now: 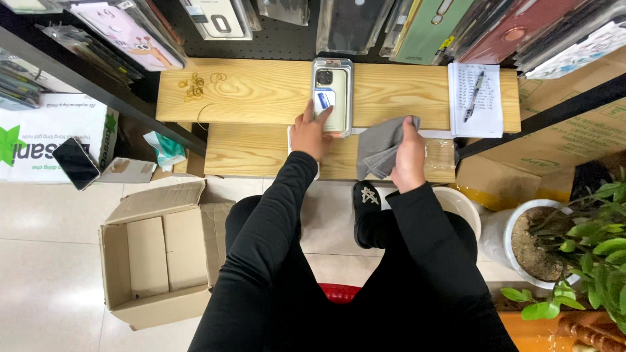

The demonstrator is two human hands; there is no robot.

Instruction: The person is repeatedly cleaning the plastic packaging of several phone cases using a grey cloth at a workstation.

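Observation:
My left hand [311, 133] rests its fingers on the lower edge of a phone case in a clear plastic pack [332, 96], which lies on the upper wooden shelf [261, 91]. My right hand [409, 153] grips a folded grey cloth [380, 146] over the lower wooden shelf [248, 151]. Both arms wear black sleeves. I sit with my knees under the shelves.
A notepad with a pen [476, 99] lies on the shelf's right end, several rubber bands [193, 87] on its left. Packed phone cases hang above. An open cardboard box [156, 261] and a phone [76, 163] sit at left, a potted plant [574, 248] at right.

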